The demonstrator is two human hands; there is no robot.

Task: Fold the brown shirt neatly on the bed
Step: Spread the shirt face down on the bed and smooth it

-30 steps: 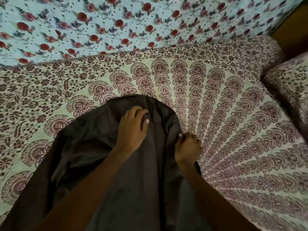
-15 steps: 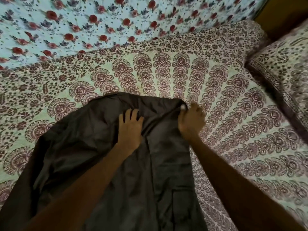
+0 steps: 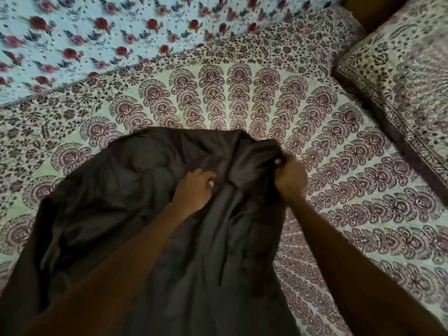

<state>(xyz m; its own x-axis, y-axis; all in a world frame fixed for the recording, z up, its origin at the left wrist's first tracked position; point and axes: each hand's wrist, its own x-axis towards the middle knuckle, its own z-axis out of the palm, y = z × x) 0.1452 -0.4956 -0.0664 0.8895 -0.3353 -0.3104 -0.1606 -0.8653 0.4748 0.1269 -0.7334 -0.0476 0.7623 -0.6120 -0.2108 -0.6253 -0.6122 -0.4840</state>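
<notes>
The brown shirt (image 3: 126, 190) lies rumpled on the bed's patterned cover (image 3: 351, 190), spreading from the middle of the view down to the lower left. My left hand (image 3: 195, 190) sits near the shirt's middle with its fingers curled into the cloth. My right hand (image 3: 289, 177) grips the shirt's far right edge, bunching the fabric there and lifting it a little off the cover. Both forearms reach in from the bottom edge and hide part of the shirt.
A pillow (image 3: 407, 76) in a matching print lies at the right. A light blue sheet with red roses (image 3: 121, 32) covers the far side. Bare patterned cover stretches to the right of the shirt and beyond it.
My right hand has pulled the shirt's far right edge upward, gathering it into a bunch. My left hand has gone from lying flat to curling into the cloth. The shirt is more wrinkled.
</notes>
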